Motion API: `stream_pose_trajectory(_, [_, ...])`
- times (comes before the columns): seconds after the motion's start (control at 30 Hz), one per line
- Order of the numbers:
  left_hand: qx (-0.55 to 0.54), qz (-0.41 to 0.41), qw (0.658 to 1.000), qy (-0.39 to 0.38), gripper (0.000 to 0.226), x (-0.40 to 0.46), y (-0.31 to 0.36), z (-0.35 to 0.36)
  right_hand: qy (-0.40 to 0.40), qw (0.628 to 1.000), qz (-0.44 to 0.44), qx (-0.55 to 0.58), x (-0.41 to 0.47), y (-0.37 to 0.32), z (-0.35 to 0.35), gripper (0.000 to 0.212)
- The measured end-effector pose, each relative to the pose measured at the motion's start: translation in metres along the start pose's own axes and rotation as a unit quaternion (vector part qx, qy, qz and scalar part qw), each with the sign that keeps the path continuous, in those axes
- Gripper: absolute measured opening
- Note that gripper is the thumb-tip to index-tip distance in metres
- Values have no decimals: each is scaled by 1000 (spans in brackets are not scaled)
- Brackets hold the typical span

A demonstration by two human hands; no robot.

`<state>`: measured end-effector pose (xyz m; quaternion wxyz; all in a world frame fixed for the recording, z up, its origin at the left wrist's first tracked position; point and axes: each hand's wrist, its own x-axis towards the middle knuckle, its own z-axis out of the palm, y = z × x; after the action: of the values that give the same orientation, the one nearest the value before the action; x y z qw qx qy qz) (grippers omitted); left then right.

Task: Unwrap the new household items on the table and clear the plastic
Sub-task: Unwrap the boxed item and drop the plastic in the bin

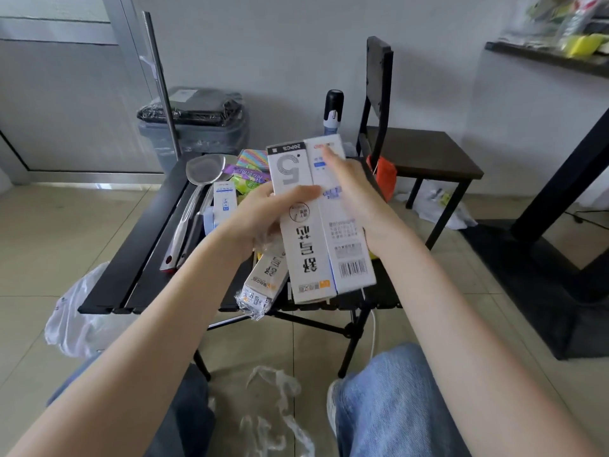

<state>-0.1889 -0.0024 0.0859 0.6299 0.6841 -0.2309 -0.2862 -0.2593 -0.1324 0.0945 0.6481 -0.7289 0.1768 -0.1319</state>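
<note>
Crumpled plastic (273, 410) on floor; both hands, left hand (260, 212) and right hand (356, 192), grip white boxes (321, 219) above desk (138, 258), wrap apparently off; next, likely setting them down.

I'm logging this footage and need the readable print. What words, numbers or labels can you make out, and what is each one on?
"20PCS": black band at the far end of the white box, seen upside down.
"5": large grey numeral on the same box, also upside down.
Large Chinese characters on that box: too uncertain to read.
Barcode and small print on the blue-and-white box: too small.
Plastic-wrapped box lower down, small upright box, snack packets: blurred.
</note>
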Motion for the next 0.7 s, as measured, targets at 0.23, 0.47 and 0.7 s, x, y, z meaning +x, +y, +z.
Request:
stream_pose_trajectory(0.23, [10,2,999,37,21,18,12,-15,-97,995,-20,15,-1,26,-9,44])
stream_pose_trajectory(0.47, [153,43,978,137,72,48,18,-36,-74,997,-18,31,24,12,-24,56])
stream_pose_trajectory(0.7, [235,110,944,204,46,102,16,-61,16,994,-65,-84,81,-3,-50,78])
